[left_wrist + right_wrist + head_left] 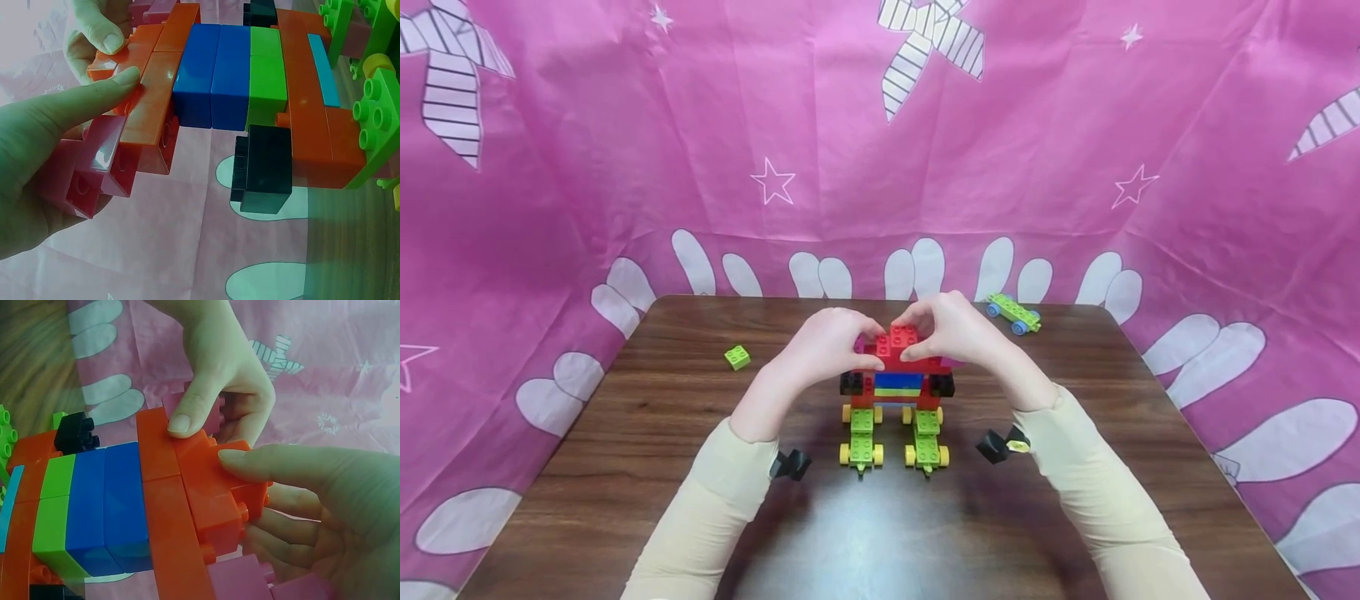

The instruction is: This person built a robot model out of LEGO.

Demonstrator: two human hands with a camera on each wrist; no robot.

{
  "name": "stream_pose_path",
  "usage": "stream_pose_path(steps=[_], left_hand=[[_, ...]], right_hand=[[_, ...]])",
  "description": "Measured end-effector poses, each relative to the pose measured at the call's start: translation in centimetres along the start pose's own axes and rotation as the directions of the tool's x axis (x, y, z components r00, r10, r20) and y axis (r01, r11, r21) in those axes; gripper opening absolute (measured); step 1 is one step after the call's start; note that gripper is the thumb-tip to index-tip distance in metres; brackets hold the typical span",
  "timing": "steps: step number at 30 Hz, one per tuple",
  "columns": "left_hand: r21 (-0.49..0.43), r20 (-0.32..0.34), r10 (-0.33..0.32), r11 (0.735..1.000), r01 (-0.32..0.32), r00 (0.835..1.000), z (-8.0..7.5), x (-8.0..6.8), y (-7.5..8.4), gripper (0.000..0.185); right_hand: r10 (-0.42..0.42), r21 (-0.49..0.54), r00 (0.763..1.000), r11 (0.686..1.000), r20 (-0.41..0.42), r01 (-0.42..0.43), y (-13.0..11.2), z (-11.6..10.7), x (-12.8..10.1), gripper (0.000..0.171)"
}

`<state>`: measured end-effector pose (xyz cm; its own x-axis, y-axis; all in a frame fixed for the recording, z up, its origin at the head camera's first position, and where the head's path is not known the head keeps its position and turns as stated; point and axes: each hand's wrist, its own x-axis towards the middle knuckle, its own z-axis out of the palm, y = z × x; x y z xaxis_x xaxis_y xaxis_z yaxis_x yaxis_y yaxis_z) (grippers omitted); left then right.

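Red top brick (pixel 897 340) on one block model (pixel 897 392); I see both hands, left hand (pixel 822 343) and right hand (pixel 957 328), pinching it, plus two loose pieces: green brick (pixel 737 357), wheeled piece (pixel 1013 312).

Three views, one block model at the centre.

My head camera looks forward and down over the whole worktop (pixel 625 467) from mid distance; my two wrist cameras sit very close on opposite sides, and all three share the red brick (pixel 901 340) (pixel 150 94) (pixel 209 487) on top.

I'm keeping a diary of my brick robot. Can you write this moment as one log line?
left hand: grips top red brick | right hand: grips same brick | brick model: upright on table
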<state>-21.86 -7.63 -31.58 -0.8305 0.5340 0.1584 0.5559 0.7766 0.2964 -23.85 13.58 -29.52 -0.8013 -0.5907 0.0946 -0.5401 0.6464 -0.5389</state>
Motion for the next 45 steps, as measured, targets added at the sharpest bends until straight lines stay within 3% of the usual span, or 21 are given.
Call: stream_pose_path(steps=[14,19,22,24,26,31,34,36,41,45], left_hand=[[0.006,-0.049,0.039,0.999,-0.039,0.998,0.0,-0.3,-0.2,0.051],[-0.024,-0.105,0.044,0.999,-0.047,0.993,-0.1,-1.0,-0.8,0.053],[-0.042,-0.174,0.069,0.996,-0.077,0.982,-0.4,-1.6,-1.3,0.052],[-0.054,-0.243,0.103,0.991,-0.120,0.965,-0.7,-2.1,-1.7,0.050],[-0.060,-0.325,0.146,0.983,-0.175,0.935,-0.9,-2.5,-2.3,0.049],[-0.035,-0.526,0.211,0.963,-0.268,0.824,-1.2,-3.6,-4.1,0.043],[-0.018,-0.597,0.195,0.966,-0.256,0.778,-1.3,-4.4,-5.3,0.041],[-0.015,-0.623,0.171,0.973,-0.230,0.764,-1.4,-4.8,-6.1,0.039],[-0.053,-0.661,0.080,0.987,-0.153,0.746,-1.6,-5.9,-8.4,0.035],[-0.114,-0.661,-0.012,0.990,-0.085,0.750,-1.5,-6.6,-10.1,0.035]], right_hand=[[-0.006,0.005,0.999,1.000,-0.036,0.006,0.5,0.3,-0.7,0.047],[0.007,0.002,0.999,1.000,-0.035,-0.007,0.6,0.2,-0.9,0.048],[0.020,-0.006,0.999,1.000,-0.041,-0.020,0.7,0.2,-1.1,0.045],[0.024,-0.013,0.999,1.000,-0.047,-0.024,0.8,0.1,-1.2,0.044],[0.030,-0.011,0.998,0.999,-0.051,-0.031,0.9,0.1,-1.3,0.044],[0.039,0.007,0.998,0.999,-0.057,-0.038,1.4,0.0,-1.6,0.043],[0.036,0.022,0.997,0.999,-0.065,-0.035,1.8,-0.1,-1.9,0.043],[0.028,0.026,0.997,0.999,-0.074,-0.026,2.2,-0.2,-2.1,0.043],[0.025,0.035,0.996,0.999,-0.091,-0.022,2.9,-0.5,-2.8,0.044],[0.052,0.063,0.995,0.997,-0.090,-0.046,3.5,-0.6,-3.3,0.046]])
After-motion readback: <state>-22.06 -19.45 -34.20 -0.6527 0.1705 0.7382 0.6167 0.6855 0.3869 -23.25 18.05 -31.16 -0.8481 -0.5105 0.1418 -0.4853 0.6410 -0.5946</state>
